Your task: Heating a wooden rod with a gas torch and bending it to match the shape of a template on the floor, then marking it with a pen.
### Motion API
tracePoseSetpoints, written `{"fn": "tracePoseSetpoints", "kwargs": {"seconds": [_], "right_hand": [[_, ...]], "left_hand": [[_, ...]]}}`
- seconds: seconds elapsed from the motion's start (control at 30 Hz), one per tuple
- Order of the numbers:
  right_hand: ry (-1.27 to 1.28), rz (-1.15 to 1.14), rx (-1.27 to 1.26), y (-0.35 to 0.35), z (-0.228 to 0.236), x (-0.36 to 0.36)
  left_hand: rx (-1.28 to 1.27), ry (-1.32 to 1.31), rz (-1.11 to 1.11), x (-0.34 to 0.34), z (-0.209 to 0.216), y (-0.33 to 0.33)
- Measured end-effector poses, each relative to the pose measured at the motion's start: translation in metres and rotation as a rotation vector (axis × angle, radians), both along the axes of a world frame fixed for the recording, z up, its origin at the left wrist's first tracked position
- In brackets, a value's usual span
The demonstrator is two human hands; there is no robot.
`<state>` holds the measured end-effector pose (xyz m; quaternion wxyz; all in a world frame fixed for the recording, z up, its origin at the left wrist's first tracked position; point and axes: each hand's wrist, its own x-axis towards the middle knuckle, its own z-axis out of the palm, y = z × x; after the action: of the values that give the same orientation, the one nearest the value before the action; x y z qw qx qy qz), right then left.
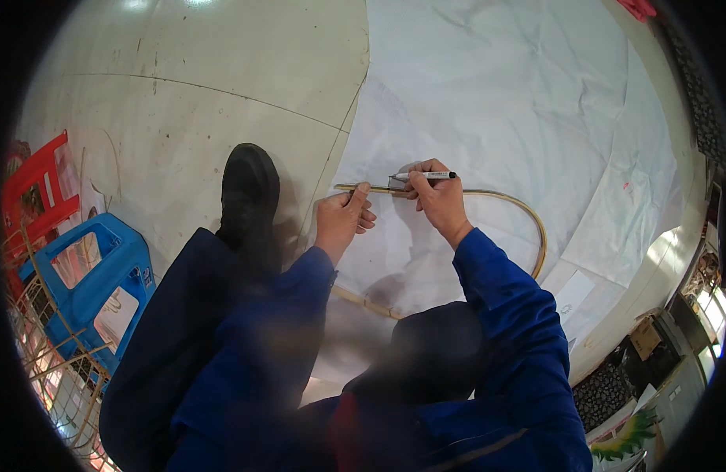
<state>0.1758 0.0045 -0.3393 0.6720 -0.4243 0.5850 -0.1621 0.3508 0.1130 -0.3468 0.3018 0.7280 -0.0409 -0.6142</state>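
Note:
A thin tan strip, bamboo-like, bends into a large loop [542, 228] over a white sheet [488, 86] on the floor. Near its end, my left hand [343, 218] pinches the strip between thumb and fingers. My right hand [440, 197] grips a white marker pen [431, 175] with a black end, its tip pointing left at the strip just right of my left hand. A dark section shows on the strip around the tip; whether the tip touches it I cannot tell. The lower part of the loop passes partly behind my arm and knee.
A blue plastic stool [95, 236], a red stool [40, 189] and a wire basket [60, 370] stand at the left. My black shoe [249, 185] rests on the pale floor beside the sheet. Boxes and dark patterned items line the right edge.

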Motion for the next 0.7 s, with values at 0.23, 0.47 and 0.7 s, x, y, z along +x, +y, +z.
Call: {"fn": "tracePoseSetpoints", "kwargs": {"seconds": [0.23,0.47,0.7], "right_hand": [[0.029,0.117,-0.005,0.0,0.0,-0.002],[0.044,0.052,-0.098,0.005,-0.008,-0.016],[-0.084,-0.009,-0.288,0.015,-0.008,-0.018]], "left_hand": [[0.006,-0.011,-0.005,-0.001,0.001,-0.001],[0.01,0.003,-0.048,-0.009,-0.003,-0.005],[-0.044,-0.13,-0.101,0.003,-0.013,0.008]]}}
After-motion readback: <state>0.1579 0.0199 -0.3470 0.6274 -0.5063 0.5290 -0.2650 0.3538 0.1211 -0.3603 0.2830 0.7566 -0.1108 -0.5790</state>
